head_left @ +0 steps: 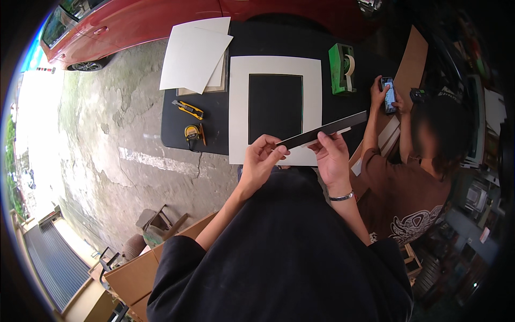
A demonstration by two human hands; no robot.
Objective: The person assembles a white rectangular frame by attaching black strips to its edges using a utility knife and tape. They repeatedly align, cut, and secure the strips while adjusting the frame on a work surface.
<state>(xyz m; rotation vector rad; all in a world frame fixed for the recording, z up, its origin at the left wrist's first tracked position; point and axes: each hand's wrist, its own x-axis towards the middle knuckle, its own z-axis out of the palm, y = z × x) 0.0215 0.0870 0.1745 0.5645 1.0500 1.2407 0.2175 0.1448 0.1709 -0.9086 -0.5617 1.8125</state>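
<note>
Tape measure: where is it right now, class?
In the head view, the tape measure lies near the left edge of the black table, just below the yellow cutter.

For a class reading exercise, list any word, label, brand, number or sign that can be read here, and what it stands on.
No quotable text.
Tape measure: dark markings, too small to read.
Phone screen: lit, but its contents are too small to read.
Brown shirt: white graphic print, no clear words.
Dark strip in the left hand and right hand: no lettering visible.
</note>
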